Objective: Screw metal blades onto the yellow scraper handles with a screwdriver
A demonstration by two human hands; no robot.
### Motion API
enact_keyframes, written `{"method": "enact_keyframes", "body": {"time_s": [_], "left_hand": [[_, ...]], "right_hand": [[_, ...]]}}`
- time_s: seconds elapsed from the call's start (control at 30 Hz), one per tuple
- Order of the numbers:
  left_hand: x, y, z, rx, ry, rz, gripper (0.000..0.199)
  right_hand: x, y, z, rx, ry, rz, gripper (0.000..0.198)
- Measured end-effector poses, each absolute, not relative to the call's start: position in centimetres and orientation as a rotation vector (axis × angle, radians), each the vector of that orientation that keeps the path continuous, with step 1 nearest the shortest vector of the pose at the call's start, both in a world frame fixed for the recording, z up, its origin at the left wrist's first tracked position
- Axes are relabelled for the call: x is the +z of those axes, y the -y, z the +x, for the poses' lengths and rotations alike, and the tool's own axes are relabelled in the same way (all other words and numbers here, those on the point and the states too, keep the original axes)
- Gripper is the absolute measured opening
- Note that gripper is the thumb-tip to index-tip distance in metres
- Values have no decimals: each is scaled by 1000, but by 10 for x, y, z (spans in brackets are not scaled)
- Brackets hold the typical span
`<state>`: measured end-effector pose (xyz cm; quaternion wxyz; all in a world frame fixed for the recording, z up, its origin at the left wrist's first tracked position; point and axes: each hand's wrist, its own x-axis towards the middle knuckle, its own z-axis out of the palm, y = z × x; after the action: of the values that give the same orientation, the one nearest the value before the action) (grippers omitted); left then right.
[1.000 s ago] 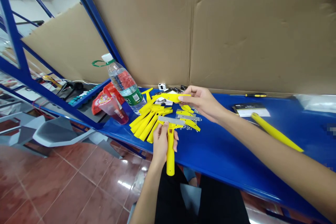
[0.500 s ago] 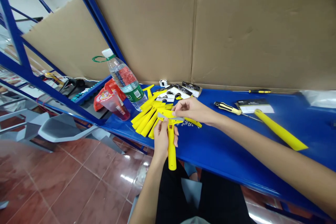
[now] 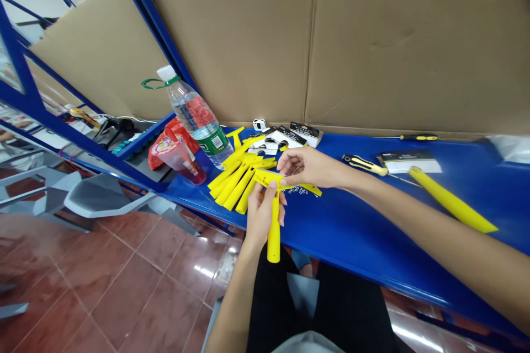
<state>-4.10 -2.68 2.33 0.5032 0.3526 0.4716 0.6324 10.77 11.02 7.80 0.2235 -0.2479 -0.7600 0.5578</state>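
Observation:
My left hand (image 3: 260, 212) is closed around the neck of a yellow T-shaped scraper (image 3: 274, 237), whose handle points down towards my lap. Thumb and fingers of my right hand (image 3: 304, 168) pinch the right end of its head. Only a thin grey edge of the metal blade shows along the top of the head; the rest is hidden. Just left of my hands, several more yellow scraper handles (image 3: 232, 185) lie fanned out in a pile. Small metal fasteners (image 3: 298, 190) are scattered below my right hand, partly covered by it.
A water bottle (image 3: 202, 121) and a red cup (image 3: 188, 168) stand to the left. Black-and-white packaging cards (image 3: 285, 137) lie at the back. On the right are a screwdriver (image 3: 364, 164), another card (image 3: 414, 162), and a long yellow handle (image 3: 451, 198) on the blue table (image 3: 331, 231).
The scraper's head has tilted, so the grey blade that lay visible across it now shows only as a thin edge. My view has shifted slightly; both hands stay at the scraper.

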Motion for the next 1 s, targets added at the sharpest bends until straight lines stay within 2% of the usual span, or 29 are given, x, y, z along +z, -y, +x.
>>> {"method": "enact_keyframes", "body": {"time_s": [0.17,0.4,0.83,1.0], "left_hand": [[22,26,-41,1514,-1158,875,51],[21,28,-43,1467,-1129,971,46],[21,28,-42,1462,-1142,981,49],[19,29,-43,1458,-1124,983,42]], "right_hand": [[83,-108,108,1433,2206,-631,33],[85,-109,111,1409,2232,-614,28],[90,-113,116,1427,2293,-636,31],[90,-114,118,1340,2350,-638,33]]}}
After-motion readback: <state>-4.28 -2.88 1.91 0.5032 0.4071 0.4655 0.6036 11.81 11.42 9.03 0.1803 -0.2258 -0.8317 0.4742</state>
